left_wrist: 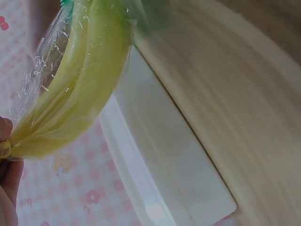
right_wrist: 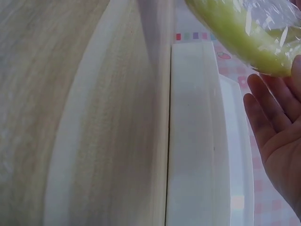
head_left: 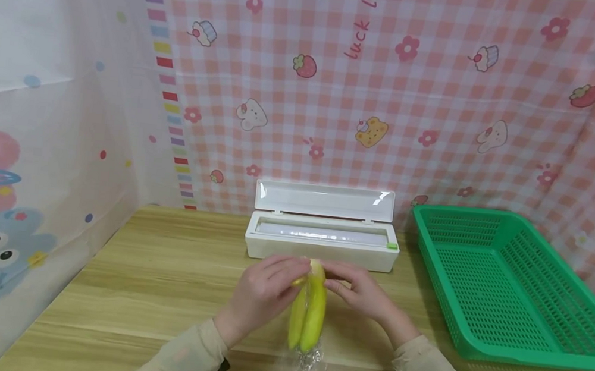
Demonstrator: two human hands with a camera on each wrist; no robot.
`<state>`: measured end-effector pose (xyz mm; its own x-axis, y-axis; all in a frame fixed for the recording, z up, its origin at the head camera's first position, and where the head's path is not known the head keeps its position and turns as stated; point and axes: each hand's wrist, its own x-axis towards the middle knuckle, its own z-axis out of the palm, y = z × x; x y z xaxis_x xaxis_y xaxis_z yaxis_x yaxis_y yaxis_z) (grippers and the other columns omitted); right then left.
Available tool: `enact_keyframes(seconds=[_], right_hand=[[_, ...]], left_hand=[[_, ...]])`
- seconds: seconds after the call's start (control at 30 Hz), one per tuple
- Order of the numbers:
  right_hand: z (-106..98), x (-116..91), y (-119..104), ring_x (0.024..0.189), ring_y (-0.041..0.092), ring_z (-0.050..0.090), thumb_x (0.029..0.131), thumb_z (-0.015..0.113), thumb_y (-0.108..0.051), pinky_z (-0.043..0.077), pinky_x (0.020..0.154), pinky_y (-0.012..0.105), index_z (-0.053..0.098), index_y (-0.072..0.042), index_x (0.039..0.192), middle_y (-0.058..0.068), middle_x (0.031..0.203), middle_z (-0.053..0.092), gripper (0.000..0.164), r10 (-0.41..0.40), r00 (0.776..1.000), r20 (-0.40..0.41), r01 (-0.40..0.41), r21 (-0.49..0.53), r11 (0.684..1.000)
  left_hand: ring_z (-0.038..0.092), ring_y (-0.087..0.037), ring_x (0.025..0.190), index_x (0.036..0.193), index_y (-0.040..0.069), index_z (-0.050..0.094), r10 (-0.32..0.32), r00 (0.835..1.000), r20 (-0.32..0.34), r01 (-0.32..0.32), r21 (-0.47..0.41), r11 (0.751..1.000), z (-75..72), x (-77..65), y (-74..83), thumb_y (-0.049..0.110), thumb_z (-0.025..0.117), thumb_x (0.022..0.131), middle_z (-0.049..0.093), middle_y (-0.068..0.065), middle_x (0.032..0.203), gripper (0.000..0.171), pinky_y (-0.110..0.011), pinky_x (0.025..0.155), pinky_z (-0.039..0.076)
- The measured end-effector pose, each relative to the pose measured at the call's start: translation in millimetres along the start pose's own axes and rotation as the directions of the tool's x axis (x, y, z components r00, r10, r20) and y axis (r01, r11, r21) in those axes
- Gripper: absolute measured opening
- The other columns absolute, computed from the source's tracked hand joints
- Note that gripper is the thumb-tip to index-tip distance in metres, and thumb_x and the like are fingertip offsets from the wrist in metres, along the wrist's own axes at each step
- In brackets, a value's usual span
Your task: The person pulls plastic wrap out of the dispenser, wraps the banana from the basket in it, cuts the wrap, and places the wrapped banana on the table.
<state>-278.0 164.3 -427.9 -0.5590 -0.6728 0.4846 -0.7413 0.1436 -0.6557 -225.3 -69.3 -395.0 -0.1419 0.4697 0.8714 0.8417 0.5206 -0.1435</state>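
A pair of yellow bananas [head_left: 313, 315] in clear plastic wrap hangs between my two hands above the table, stem end up. My left hand [head_left: 266, 287] pinches the wrapped stem end; in the left wrist view its fingertips [left_wrist: 4, 141] are at the tip of the bananas [left_wrist: 94, 80]. From the other side, my right hand [head_left: 360, 290] holds the upper part with its thumb and forefinger, while its other fingers [right_wrist: 263, 110] spread loosely below the wrapped bananas [right_wrist: 240, 35]. Loose crumpled plastic wrap [head_left: 309, 359] trails under the lower ends.
Behind the hands stands a white cling film dispenser [head_left: 320, 254] with its clear lid [head_left: 324, 201] raised. A green plastic basket [head_left: 500, 312] sits on the right of the wooden table [head_left: 158, 291]. A pink checked cloth [head_left: 333, 93] hangs at the back.
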Motion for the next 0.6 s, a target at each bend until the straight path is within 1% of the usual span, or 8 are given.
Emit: enact_keyframes(seconds=[0.13,0.2,0.4,0.6], right_hand=[[-0.7,-1.4,0.2,0.111,0.027,0.064,0.097,0.059,-0.002,0.052,0.095,0.052,0.054,0.004,0.137,0.016,0.13,0.063,0.04,0.042,0.999,0.007,-0.042,0.024,0.999],[-0.6,-1.8,-0.1,0.111,0.027,0.063,0.097,0.06,-0.003,0.052,0.094,0.053,0.053,0.004,0.137,0.016,0.129,0.064,0.041,0.061,0.998,0.013,-0.062,0.033,0.998],[1.6,-1.9,-0.3,0.11,0.029,0.063,0.099,0.06,-0.011,0.052,0.095,0.05,0.054,0.001,0.137,0.014,0.126,0.065,0.041,0.12,0.992,0.037,-0.121,0.036,0.992],[5.0,-1.1,-1.3,0.11,0.03,0.063,0.098,0.063,-0.016,0.053,0.096,0.046,0.053,0.002,0.138,0.014,0.124,0.065,0.044,0.209,0.977,0.032,-0.21,0.049,0.976]], left_hand=[[0.071,-0.024,0.093,0.109,-0.001,0.069,-0.027,0.999,-0.037,0.027,-0.003,1.0,-1.4,3.3,-4.4,-0.004,0.081,0.07,0.073,-0.013,0.105,0.041,-0.029,0.087,0.057],[0.071,-0.025,0.093,0.109,-0.001,0.069,-0.041,0.998,-0.054,0.04,-0.006,0.999,-2.4,5.3,-6.4,-0.003,0.08,0.071,0.073,-0.013,0.104,0.039,-0.03,0.087,0.057],[0.07,-0.026,0.093,0.109,-0.002,0.069,-0.065,0.992,-0.106,0.064,-0.008,0.998,-3.3,10.1,-11.4,-0.002,0.079,0.075,0.073,-0.013,0.105,0.036,-0.031,0.088,0.057],[0.07,-0.026,0.093,0.107,-0.001,0.069,-0.1,0.983,-0.155,0.103,0.011,0.995,-3.5,11.8,-13.4,-0.001,0.077,0.077,0.073,-0.013,0.106,0.031,-0.033,0.087,0.057]])
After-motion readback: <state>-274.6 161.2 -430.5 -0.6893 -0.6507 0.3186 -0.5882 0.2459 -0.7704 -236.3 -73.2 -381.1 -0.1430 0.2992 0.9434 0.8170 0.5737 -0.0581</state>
